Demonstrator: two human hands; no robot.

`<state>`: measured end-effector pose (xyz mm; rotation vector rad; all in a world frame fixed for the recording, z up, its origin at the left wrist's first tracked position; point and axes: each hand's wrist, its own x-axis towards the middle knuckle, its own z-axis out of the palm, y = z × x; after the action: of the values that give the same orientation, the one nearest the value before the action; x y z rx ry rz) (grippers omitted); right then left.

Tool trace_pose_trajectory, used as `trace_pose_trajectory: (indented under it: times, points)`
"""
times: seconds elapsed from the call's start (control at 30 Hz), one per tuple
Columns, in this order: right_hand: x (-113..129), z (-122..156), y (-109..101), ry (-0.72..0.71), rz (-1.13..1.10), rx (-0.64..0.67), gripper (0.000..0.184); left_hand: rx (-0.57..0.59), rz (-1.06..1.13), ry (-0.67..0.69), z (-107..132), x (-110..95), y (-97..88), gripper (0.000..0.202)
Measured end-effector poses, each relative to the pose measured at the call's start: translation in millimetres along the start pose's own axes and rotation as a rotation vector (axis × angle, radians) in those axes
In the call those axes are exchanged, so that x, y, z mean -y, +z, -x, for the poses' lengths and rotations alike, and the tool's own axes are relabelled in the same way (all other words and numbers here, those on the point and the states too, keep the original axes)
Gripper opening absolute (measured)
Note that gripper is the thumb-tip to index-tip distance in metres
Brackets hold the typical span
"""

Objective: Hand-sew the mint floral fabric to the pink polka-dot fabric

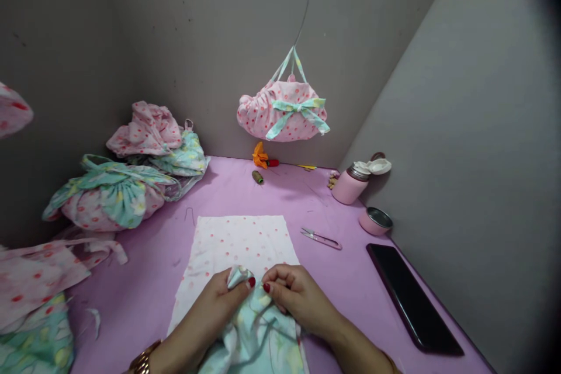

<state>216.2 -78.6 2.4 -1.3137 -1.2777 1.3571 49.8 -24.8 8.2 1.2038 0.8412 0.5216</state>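
Observation:
Between my hands is a bunched piece of mint-green printed fabric, its lower part falling toward the bottom of the view. My left hand pinches a gathered fold of it under the thumb. Close beside it, my right hand is closed, thumb and forefinger pressed together at the fabric's edge. Whether a needle or thread is in those fingers is too small to tell. Beneath the hands a white cloth with pink dots lies flat on the purple tabletop.
Thread snips lie to the right, near a black phone-like slab, a pink cup and a pink flask. A thread spool sits at the back. Sewn fabric bundles pile up left; a dotted pouch hangs above.

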Motion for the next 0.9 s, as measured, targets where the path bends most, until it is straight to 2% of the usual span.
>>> trace_pose_trajectory:
  times: [0.13, 0.3, 0.47, 0.6, 0.77, 0.9]
  points:
    - [-2.2, -1.8, 0.0, -0.032, -0.049, 0.011, 0.021, 0.029, 0.158, -0.084, 2.4, -0.8, 2.7, 0.031]
    - [-2.1, -2.4, 3.1, -0.067, -0.003, -0.019, 0.022, 0.039, 0.236, -0.123, 4.6, -3.0, 5.2, 0.031]
    - [4.5, 0.9, 4.8, -0.062, 0.076, -0.039, 0.019, 0.043, 0.239, -0.111, 4.5, -4.4, 5.1, 0.031]
    - [6.4, 2.3, 5.8, -0.029, 0.042, 0.012, 0.015, 0.08, 0.191, -0.058, 5.2, -5.1, 4.7, 0.029]
    - [4.4, 0.2, 5.5, 0.045, 0.016, -0.016, 0.02, 0.07, 0.183, -0.044, 6.2, -6.3, 5.2, 0.029]
    - [3.8, -0.4, 6.6, -0.003, 0.02, -0.036, 0.018, 0.026, 0.185, -0.052, 7.3, -7.7, 6.0, 0.029]
